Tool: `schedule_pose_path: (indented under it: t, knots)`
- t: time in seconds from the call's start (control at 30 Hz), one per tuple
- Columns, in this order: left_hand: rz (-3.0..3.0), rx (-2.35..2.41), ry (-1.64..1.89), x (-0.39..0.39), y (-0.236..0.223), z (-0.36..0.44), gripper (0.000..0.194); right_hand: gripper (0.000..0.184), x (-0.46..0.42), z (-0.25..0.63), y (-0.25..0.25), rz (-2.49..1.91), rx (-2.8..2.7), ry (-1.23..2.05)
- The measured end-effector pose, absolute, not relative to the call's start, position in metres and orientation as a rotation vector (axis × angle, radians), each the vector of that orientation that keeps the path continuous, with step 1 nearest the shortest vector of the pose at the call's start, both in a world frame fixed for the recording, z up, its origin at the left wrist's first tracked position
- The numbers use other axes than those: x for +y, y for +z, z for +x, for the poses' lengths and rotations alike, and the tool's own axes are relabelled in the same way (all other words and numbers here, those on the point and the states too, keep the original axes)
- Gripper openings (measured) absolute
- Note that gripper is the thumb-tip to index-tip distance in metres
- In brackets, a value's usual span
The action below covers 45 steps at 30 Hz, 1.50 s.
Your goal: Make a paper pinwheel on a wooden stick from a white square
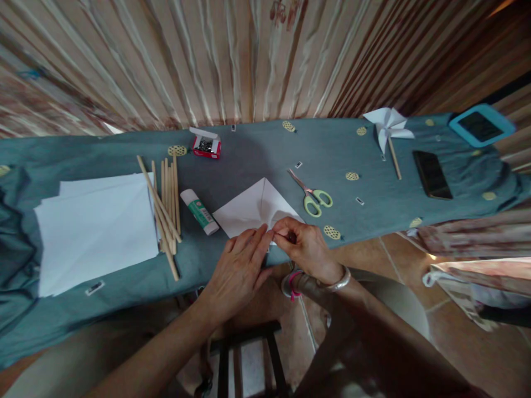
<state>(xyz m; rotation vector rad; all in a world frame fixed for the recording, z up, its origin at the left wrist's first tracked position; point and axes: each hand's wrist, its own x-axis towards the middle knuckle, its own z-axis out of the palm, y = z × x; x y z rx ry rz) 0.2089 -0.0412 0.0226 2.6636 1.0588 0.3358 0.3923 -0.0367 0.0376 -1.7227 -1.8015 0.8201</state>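
A white square of paper (pixel 259 202) with creases running toward its middle lies on the cloth-covered table, one corner pointing away from me. My left hand (pixel 243 260) rests over its near left part, fingers stretched out and thumb apart. On the near right side, my right hand (pixel 305 249) has thumb and forefinger pinched at the paper, close to my left fingertips. The exact spot being pinched is partly hidden by the fingers. Green-handled scissors (pixel 313 198) lie to the right of the paper, and a glue stick (pixel 199 211) lies to its left.
Wooden sticks (pixel 168 204) lie beside a stack of white paper (pixel 97 232) at left. An open red box (pixel 206 146) of small metal pieces stands behind. At right are a paper pinwheel (pixel 389 130) on a stick, a black phone (pixel 432 174) and a blue-framed device (pixel 482 125).
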Motion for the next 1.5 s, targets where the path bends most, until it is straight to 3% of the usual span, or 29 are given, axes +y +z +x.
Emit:
schedule_pose_path:
  t: [0.9,1.3,1.5]
  knots:
    - [2.725,1.125,0.313,-0.03,0.029,0.218,0.058,0.005,-0.037,0.391,0.038,-1.731,-1.922,0.715]
    - [2.717,1.07,0.36,-0.02,0.031,0.219,0.062,0.023,-0.045,0.388,0.041,-1.587,-2.291,0.315]
    - [2.711,1.108,0.36,-0.014,0.034,0.222,0.057,0.023,-0.035,0.408,0.036,-1.614,-2.037,0.308]
